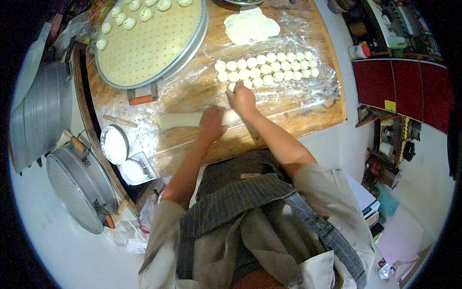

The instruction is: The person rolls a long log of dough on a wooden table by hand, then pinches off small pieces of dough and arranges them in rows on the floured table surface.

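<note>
One dough rope (179,120) lies in front of the dough pieces (265,69): the left hand (213,123) grips it from above; the right hand (242,102) bunches at their near edge, contents hidden. Light support should favour even portions.

I am facing a wooden surface (192,89), where my roll of dough (179,121) is lying. Beyond the roll's right end, small dough pieces (266,69) are sitting in close rows. Farther beyond the roll, a dough sheet (251,26) is lying flat, and farthest from it a dish (246,3), partly cut off, is standing. Beyond the roll's left end, a round steamer (149,53) is resting. To the left of the roll, I am seeing a wooden stick (119,120) and white powder (150,138) dusting the wood; also left, but nearer me, a bowl (127,144) of powder and a squarish base (147,164) are standing.
</note>
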`<state>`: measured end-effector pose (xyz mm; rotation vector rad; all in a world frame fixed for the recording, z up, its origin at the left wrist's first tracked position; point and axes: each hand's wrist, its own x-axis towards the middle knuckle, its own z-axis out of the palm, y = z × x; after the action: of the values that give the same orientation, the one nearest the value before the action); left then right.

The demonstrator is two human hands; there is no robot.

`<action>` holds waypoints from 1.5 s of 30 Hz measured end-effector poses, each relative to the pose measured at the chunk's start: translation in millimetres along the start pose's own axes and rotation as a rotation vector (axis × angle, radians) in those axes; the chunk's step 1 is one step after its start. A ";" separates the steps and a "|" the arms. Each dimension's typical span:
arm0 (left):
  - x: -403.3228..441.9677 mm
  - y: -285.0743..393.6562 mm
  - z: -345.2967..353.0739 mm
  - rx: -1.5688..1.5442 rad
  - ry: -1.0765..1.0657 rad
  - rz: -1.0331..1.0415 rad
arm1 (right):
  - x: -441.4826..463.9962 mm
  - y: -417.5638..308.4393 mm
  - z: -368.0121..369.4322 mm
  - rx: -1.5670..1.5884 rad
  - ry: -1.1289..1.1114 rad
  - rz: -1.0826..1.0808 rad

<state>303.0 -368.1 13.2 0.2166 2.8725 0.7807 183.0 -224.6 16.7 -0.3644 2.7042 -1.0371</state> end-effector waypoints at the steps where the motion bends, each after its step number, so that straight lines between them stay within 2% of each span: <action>1: -0.7 -1.5 -1.1 -0.001 -0.002 0.001 | 3.7 -5.3 -7.2 -0.093 -0.044 0.040; 3: -1.4 1.1 -7.0 0.083 -0.018 -0.007 | 6.3 -6.6 -15.7 -0.242 -0.102 0.039; 6: 9.6 21.9 -15.1 -0.017 0.010 0.073 | -2.4 -12.3 -27.1 -0.229 -0.106 0.014; 10: 21.8 35.3 20.7 0.022 0.066 0.063 | -34.8 -15.9 -45.8 -0.141 0.010 0.055; 12: 25.8 28.7 43.3 0.098 0.085 -0.010 | -49.7 -11.4 -41.9 -0.099 -0.105 0.287; 16: 24.3 22.2 20.7 -0.054 0.160 0.132 | -55.7 6.2 5.4 0.109 -0.164 0.464; 17: 23.9 14.6 21.1 -0.117 0.059 0.061 | -55.1 4.9 16.2 0.189 -0.133 0.471; 18: 22.2 12.4 21.1 -0.108 0.046 0.068 | -54.3 1.5 22.6 0.271 -0.102 0.476; 22: 29.7 9.3 5.8 -0.208 0.041 -0.025 | -48.6 -5.6 23.5 0.191 -0.011 0.357; 24: 44.2 30.8 -17.0 -0.303 -0.212 -0.077 | -48.9 -12.6 11.7 0.192 -0.063 0.371; 25: 44.4 30.7 -8.9 -0.304 -0.213 -0.081 | -49.8 -15.5 7.7 0.181 -0.035 0.378; 27: 45.7 33.6 4.9 -0.208 0.126 0.001 | -52.7 -14.8 0.8 0.164 -0.010 0.386; 28: 47.9 36.1 5.5 -0.214 0.128 -0.002 | -54.9 -11.7 -2.9 0.199 0.024 0.341; 30: 50.1 41.6 5.2 -0.132 -0.086 -0.098 | -59.3 -5.3 -11.5 0.231 0.048 0.299; 31: 51.5 45.0 7.0 -0.136 -0.087 -0.100 | -60.5 -2.8 -16.6 0.250 0.025 0.302; 33: 58.5 50.7 9.3 -0.025 -0.261 -0.241 | -60.6 6.7 -30.9 0.269 0.000 0.301; 35: 64.4 42.8 28.2 0.024 -0.279 -0.233 | -67.4 22.6 -48.0 0.529 -0.339 0.440; 36: 64.8 39.4 35.0 0.074 -0.292 -0.220 | -68.2 23.3 -61.2 0.533 -0.347 0.443; 38: 68.8 51.3 9.1 0.015 -0.287 -0.249 | -58.4 21.8 -94.8 0.647 -0.363 0.616; 39: 65.8 57.0 0.0 -0.045 -0.292 -0.268 | -56.2 39.9 -91.5 0.557 -0.274 0.537; 40: 58.3 54.7 2.0 -0.039 -0.304 -0.269 | -56.1 46.3 -91.6 0.566 -0.275 0.546; 42: 51.5 42.4 1.7 -0.119 -0.128 0.033 | -45.3 60.0 -90.9 0.375 -0.127 0.423; 43: 46.8 35.9 1.0 -0.247 -0.241 -0.043 | -40.1 75.5 -83.6 0.277 -0.109 0.271; 44: 44.1 28.4 0.0 -0.241 -0.254 -0.049 | -37.1 86.9 -70.2 0.288 -0.113 0.279; 45: 45.8 17.7 1.8 -0.183 -0.104 -0.015 | -32.0 94.5 -58.0 0.210 -0.053 0.253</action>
<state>260.3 -343.9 15.5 0.2061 2.6829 0.9915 182.2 -110.6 -1.5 -0.0114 2.4821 -1.1990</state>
